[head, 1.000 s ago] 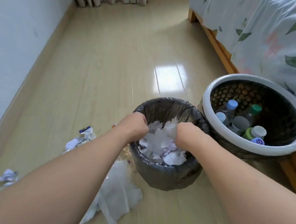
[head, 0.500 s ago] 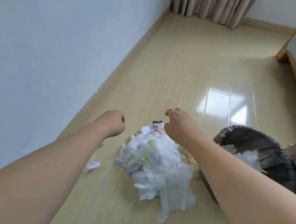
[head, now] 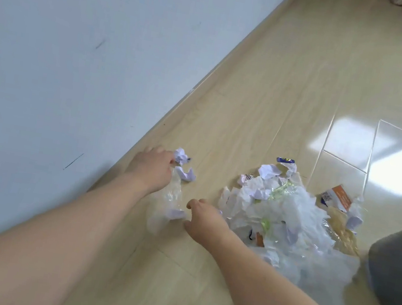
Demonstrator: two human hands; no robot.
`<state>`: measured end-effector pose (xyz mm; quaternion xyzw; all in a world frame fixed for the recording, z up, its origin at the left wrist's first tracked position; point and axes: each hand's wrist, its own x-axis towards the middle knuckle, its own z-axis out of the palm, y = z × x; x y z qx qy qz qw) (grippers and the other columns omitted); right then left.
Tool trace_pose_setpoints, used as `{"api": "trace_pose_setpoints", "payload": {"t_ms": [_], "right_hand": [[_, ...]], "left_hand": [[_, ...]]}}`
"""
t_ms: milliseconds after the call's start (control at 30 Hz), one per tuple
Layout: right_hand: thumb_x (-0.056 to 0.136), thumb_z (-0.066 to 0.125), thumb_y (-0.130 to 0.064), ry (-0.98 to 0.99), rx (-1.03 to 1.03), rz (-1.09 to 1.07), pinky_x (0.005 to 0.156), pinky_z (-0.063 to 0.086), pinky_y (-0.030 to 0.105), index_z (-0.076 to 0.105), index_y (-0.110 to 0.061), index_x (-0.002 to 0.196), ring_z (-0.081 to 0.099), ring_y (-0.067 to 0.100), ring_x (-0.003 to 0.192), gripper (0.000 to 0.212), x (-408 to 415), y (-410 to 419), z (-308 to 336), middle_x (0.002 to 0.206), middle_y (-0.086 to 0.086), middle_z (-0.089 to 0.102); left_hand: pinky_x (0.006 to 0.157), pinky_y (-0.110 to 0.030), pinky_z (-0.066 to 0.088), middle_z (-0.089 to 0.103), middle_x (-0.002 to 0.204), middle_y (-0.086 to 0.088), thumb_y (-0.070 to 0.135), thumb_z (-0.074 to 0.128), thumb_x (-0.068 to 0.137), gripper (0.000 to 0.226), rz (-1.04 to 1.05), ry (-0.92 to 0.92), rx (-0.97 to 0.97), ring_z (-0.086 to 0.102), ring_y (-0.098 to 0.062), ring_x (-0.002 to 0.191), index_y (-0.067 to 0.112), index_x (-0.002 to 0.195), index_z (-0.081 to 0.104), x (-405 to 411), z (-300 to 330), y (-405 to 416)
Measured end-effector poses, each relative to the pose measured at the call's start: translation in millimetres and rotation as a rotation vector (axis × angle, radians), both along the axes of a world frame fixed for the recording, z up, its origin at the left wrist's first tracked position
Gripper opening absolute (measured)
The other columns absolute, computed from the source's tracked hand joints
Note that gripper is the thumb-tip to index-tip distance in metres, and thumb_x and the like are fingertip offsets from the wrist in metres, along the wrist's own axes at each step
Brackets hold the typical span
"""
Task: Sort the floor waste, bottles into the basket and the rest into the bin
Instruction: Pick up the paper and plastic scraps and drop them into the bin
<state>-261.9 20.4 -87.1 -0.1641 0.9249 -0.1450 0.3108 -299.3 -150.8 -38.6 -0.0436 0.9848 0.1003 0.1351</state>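
My left hand [head: 151, 168] is down on the floor near the wall, and its fingertips curl onto a crumpled white and purple paper [head: 181, 155]. A second paper scrap [head: 187, 174] lies just beside it. A clear plastic wrapper [head: 168, 201] lies blurred between my two hands. Loosely curled, my right hand [head: 206, 220] hovers at the left edge of a big waste pile [head: 287, 213] of tissues, paper, plastic film and an orange packet [head: 340, 198]; I see nothing in it. The black-bagged bin [head: 396, 275] shows at the right edge. The bottle basket is out of view.
A pale blue wall [head: 78, 54] with a wooden skirting board runs diagonally along the left, close to my left hand. Glossy wooden floor [head: 309, 90] stretches beyond the pile, with curtain hems at the top right corner.
My view swung left from the bin to the wall side. Both hands dropped to the floor: the left reached the crumpled paper by the wall, the right moved left of the pile.
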Motion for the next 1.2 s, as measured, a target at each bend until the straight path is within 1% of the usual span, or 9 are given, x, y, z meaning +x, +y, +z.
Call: {"api": "trace_pose_setpoints", "payload": {"t_ms": [100, 300, 433, 567, 700, 800, 933, 1067, 1200], "right_hand": [[0.091, 0.047, -0.019, 0.073, -0.036, -0.005, 0.068, 0.037, 0.031, 0.052, -0.011, 0.118, 0.057, 0.031, 0.097, 0.029, 5.1, -11.5, -30.4, 0.116, 0.006, 0.050], [0.092, 0.045, -0.010, 0.264, -0.090, 0.057, 0.062, 0.032, 0.032, 0.058, -0.012, 0.105, 0.056, 0.029, 0.093, 0.019, 5.1, -10.5, -55.6, 0.104, 0.006, 0.053], [0.089, 0.044, -0.007, 0.266, -0.071, 0.053, 0.059, 0.031, 0.030, 0.058, -0.011, 0.098, 0.057, 0.027, 0.091, 0.017, 15.2, 12.0, -56.6, 0.098, 0.004, 0.057], [0.095, 0.043, -0.015, 0.258, -0.057, 0.034, 0.058, 0.034, 0.030, 0.057, -0.012, 0.100, 0.060, 0.029, 0.090, 0.016, 22.5, 42.7, -36.4, 0.101, 0.004, 0.061], [0.099, 0.038, -0.019, 0.239, -0.057, 0.008, 0.063, 0.033, 0.030, 0.053, -0.014, 0.114, 0.061, 0.031, 0.095, 0.022, 30.2, 86.9, 14.9, 0.107, 0.005, 0.061], [0.100, 0.035, -0.023, 0.274, -0.023, 0.003, 0.060, 0.033, 0.031, 0.047, -0.016, 0.092, 0.059, 0.030, 0.085, 0.016, 35.1, 130.0, 68.7, 0.093, 0.005, 0.058], [0.099, 0.034, -0.024, 0.325, 0.027, -0.053, 0.058, 0.034, 0.032, 0.043, -0.014, 0.084, 0.050, 0.027, 0.070, 0.021, 48.0, 198.4, 137.6, 0.079, 0.000, 0.048], [0.098, 0.036, -0.026, 0.485, 0.111, -0.277, 0.059, 0.043, 0.034, 0.053, -0.014, 0.094, 0.059, 0.029, 0.075, 0.021, 65.0, 290.1, 191.8, 0.092, 0.005, 0.062], [0.097, 0.039, -0.020, 0.535, 0.184, -0.624, 0.058, 0.044, 0.032, 0.053, -0.015, 0.088, 0.057, 0.025, 0.070, 0.017, 79.5, 383.7, 226.3, 0.085, 0.005, 0.062]], "left_hand": [[0.097, -0.035, 0.039, 0.050, 0.130, 0.000, 0.018, 0.043, 0.091, 0.038, -0.106, -0.065, 0.018, 0.044, -0.026, 0.123, 0.025, 0.126, 0.056, -29.2, -24.2, 10.5], [0.088, -0.031, 0.037, 0.051, 0.124, 0.000, 0.030, 0.041, 0.097, 0.024, -0.307, -0.095, -0.149, 0.040, -0.017, 0.128, 0.030, 0.108, 0.062, -44.6, -62.8, 22.7], [0.079, -0.029, 0.039, 0.060, 0.119, -0.001, 0.024, 0.042, 0.099, 0.029, -0.257, -0.115, -0.228, 0.056, -0.024, 0.109, 0.028, 0.123, 0.058, -29.8, -75.6, 24.1], [0.103, -0.032, 0.028, 0.058, 0.130, 0.000, 0.026, 0.038, 0.101, 0.031, -0.199, -0.054, -0.225, 0.046, -0.021, 0.126, 0.036, 0.121, 0.059, -17.2, -69.8, 31.5], [0.085, -0.030, 0.033, 0.060, 0.119, -0.003, 0.019, 0.033, 0.099, 0.032, -0.120, 0.024, -0.097, 0.044, -0.022, 0.118, 0.034, 0.108, 0.061, -6.7, -23.0, 59.0], [0.081, -0.032, 0.038, 0.064, 0.102, -0.001, 0.012, 0.031, 0.094, 0.030, -0.061, -0.047, 0.025, 0.040, -0.023, 0.097, 0.026, 0.086, 0.055, 2.6, 32.1, 93.8], [0.066, -0.029, 0.036, 0.061, 0.097, -0.002, 0.015, 0.035, 0.095, 0.025, -0.126, -0.060, 0.093, 0.054, -0.026, 0.084, 0.022, 0.089, 0.059, 13.7, 99.7, 150.8], [0.053, -0.027, 0.032, 0.058, 0.081, 0.000, 0.023, 0.040, 0.095, 0.026, -0.193, 0.007, 0.196, 0.053, -0.025, 0.074, 0.024, 0.072, 0.051, 18.5, 158.1, 229.8], [0.063, -0.034, 0.049, 0.069, 0.080, -0.006, 0.028, 0.042, 0.093, 0.027, -0.270, 0.024, 0.363, 0.063, -0.028, 0.077, 0.015, 0.076, 0.059, 26.7, 206.4, 328.8]]}}
